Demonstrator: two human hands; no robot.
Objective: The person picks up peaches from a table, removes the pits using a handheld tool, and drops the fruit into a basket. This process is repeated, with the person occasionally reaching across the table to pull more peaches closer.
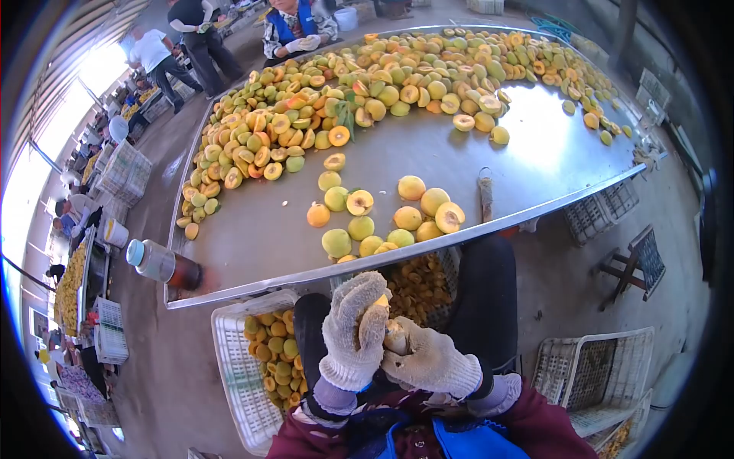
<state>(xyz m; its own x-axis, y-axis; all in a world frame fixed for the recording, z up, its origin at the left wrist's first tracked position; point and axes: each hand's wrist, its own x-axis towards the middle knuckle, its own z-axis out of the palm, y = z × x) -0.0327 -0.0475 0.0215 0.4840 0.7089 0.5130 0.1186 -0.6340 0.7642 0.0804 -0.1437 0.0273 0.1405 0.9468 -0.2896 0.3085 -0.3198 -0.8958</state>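
Both hands wear soiled light gloves and meet above my lap, in front of the metal table's near edge. My left hand is closed around a piece of yellow fruit, of which a sliver shows between the fingers. My right hand touches it, with its fingers curled round a small brownish thing that I cannot make out. On the metal table, several whole and halved yellow-green fruits lie loose beyond my hands. A tool with a worn handle rests to their right.
A fruit heap covers the table's far side. A jar stands at its left corner. Crates of fruit and pieces sit below the near edge. An empty crate and stool are right. A co-worker sits across.
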